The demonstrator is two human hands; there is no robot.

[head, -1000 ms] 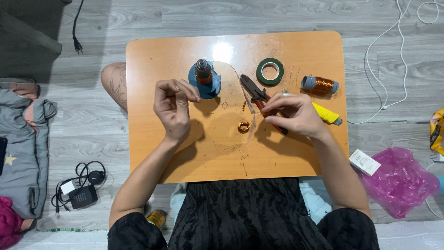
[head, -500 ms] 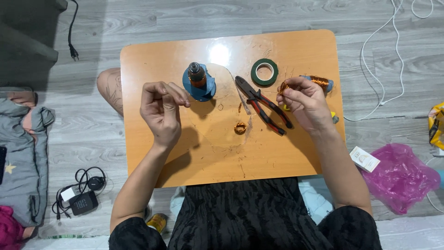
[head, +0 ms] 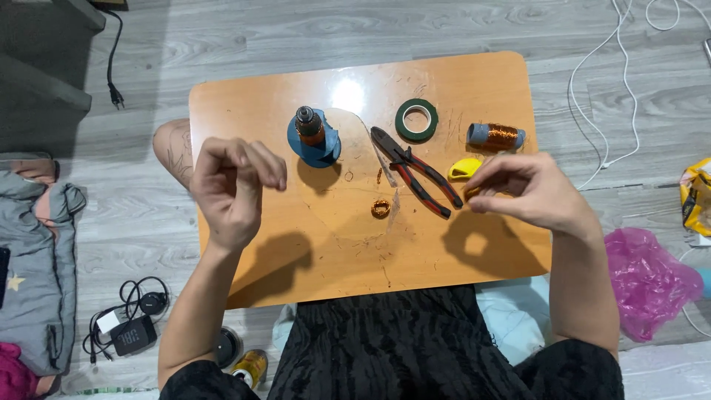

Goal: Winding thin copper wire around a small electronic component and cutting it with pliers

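Observation:
My left hand (head: pixel 233 189) hovers above the left part of the wooden table (head: pixel 474 81), thumb and fingertips pinched together. Nothing shows between them, and a fine wire would be too thin to see. My right hand (head: pixel 533 194) is raised over the right part of the table and pinches a small copper wire piece (head: pixel 472 194) at its fingertips. Between the hands lie red-and-black pliers (head: pixel 416 172) and a small copper coil (head: pixel 381 208). An upright copper spool on a blue base (head: pixel 312 135) stands just beyond my left hand.
A green tape roll (head: pixel 415 120), a lying copper spool with blue ends (head: pixel 496 136) and a yellow object (head: pixel 463 169) sit at the far right of the table. On the floor are a black charger with cable (head: pixel 126 333), grey clothing (head: pixel 33 252), a pink bag (head: pixel 644 278) and white cables (head: pixel 603 96).
Both hands have lifted and moved apart. The right hand has left the pliers and gone right, and the left hand has shifted left, away from the blue-based spool.

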